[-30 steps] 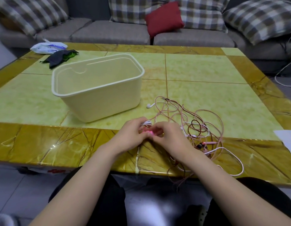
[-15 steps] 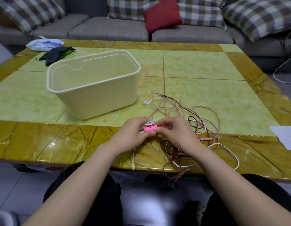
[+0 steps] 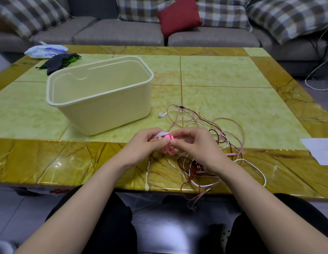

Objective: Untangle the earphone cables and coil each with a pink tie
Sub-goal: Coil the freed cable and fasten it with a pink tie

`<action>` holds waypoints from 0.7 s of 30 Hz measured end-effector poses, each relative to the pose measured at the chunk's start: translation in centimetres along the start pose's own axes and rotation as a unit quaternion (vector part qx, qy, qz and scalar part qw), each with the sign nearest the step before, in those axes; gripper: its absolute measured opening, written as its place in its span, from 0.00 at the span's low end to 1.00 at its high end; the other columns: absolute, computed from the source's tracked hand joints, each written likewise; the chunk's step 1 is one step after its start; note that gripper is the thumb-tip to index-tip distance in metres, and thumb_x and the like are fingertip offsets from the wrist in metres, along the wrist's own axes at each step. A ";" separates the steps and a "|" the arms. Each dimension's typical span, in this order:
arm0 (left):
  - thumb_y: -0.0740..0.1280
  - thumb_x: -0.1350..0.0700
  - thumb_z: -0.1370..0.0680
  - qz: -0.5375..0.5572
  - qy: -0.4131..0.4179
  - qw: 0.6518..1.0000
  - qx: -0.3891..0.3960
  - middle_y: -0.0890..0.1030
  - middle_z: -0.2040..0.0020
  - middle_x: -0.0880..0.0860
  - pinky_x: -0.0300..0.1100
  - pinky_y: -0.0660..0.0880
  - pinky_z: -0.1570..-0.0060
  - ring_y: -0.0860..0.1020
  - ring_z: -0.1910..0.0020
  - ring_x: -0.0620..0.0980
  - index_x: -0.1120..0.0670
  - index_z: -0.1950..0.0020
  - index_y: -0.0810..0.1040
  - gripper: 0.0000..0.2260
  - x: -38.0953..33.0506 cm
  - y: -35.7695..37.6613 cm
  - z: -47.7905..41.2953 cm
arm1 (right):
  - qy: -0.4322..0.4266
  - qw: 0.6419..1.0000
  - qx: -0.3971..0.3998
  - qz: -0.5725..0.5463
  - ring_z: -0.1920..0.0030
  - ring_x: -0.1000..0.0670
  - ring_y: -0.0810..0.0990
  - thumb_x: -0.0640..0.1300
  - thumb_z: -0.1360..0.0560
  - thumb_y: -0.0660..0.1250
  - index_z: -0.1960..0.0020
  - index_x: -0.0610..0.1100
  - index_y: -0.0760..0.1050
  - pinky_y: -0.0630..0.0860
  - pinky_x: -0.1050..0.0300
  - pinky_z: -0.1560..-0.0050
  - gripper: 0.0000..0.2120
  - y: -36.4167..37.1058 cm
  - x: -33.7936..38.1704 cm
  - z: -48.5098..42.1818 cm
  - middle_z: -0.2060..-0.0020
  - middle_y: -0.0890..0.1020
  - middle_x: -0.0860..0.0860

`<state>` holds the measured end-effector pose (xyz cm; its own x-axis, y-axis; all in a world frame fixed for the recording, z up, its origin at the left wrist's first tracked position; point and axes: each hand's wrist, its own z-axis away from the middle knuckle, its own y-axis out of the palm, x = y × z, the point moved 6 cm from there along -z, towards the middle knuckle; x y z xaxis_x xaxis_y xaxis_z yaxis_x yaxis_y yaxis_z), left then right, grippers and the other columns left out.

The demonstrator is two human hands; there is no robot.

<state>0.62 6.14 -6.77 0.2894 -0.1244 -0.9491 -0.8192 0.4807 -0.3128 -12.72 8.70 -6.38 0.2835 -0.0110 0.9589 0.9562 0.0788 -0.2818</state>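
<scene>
Left hand [image 3: 141,145]: fingers curled round a small coiled white earphone cable [image 3: 162,133], holding the folded strands together just above the near part of the counter [image 3: 49,162]
Right hand [image 3: 196,143]: thumb and forefinger pinch the pink tie [image 3: 168,138] where it sits against the coil; the other fingers are loosely bent
Pink tie: wrapped at the coil's right end, its free tail hanging in soft loops below the fingertips
Rest of the cables: a loose tangle of pink, white and dark red cables [image 3: 220,136] lies on the counter just right of the hands, some strands drooping over the near edge; one white earbud [image 3: 161,115] lies beside the cream plastic bin [image 3: 104,110]
Handling, cable: probably very light, thin and limp, springing out of its coil if released; best held across the whole bundle at the waist, not by a single strand or by the earbud
Handling, tie: looks soft and rubbery, likely grippy; take it by the free tail and pull it snug without crushing the wires
Change from half a second ago: the tie showed then as a short straight bar between the hands; now its tail hangs loose below them
Unchanged: the tangle and the bin lie as they did
</scene>
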 end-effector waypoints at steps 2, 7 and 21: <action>0.66 0.58 0.23 0.023 -0.007 1.000 0.013 0.78 0.67 0.49 0.33 0.67 0.64 0.73 0.66 0.42 0.54 0.59 0.79 0.06 0.1 0.0 0.0 | -0.036 0.997 -0.013 0.065 0.63 0.54 0.83 0.38 0.29 0.72 0.49 0.41 0.81 0.80 0.64 0.58 0.09 -0.1 0.4 0.0 0.60 0.84 0.49; 0.65 0.58 0.23 0.019 -0.025 0.999 0.037 0.74 0.70 0.46 0.31 0.65 0.69 0.68 0.69 0.41 0.52 0.61 0.78 0.08 0.5 0.1 0.0 | -0.057 0.993 0.002 0.105 0.65 0.57 0.82 0.40 0.29 0.72 0.52 0.42 0.82 0.77 0.68 0.59 0.05 -0.2 0.8 0.2 0.68 0.82 0.54; 0.66 0.46 0.25 -0.025 0.018 0.999 -0.036 0.70 0.68 0.49 0.40 0.62 0.64 0.65 0.66 0.44 0.57 0.53 0.81 0.14 0.4 0.3 -0.3 | 0.025 0.994 -0.071 -0.081 0.71 0.56 0.80 0.37 0.25 0.67 0.50 0.34 0.79 0.81 0.63 0.62 0.07 -1.8 -0.2 -0.8 0.69 0.80 0.47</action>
<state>0.36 5.92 -7.28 0.3126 -0.1789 -0.9329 -0.8385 0.4095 -0.3595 -14.46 7.81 -6.11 0.1250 -0.0627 0.9902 0.9891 -0.0705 -0.1293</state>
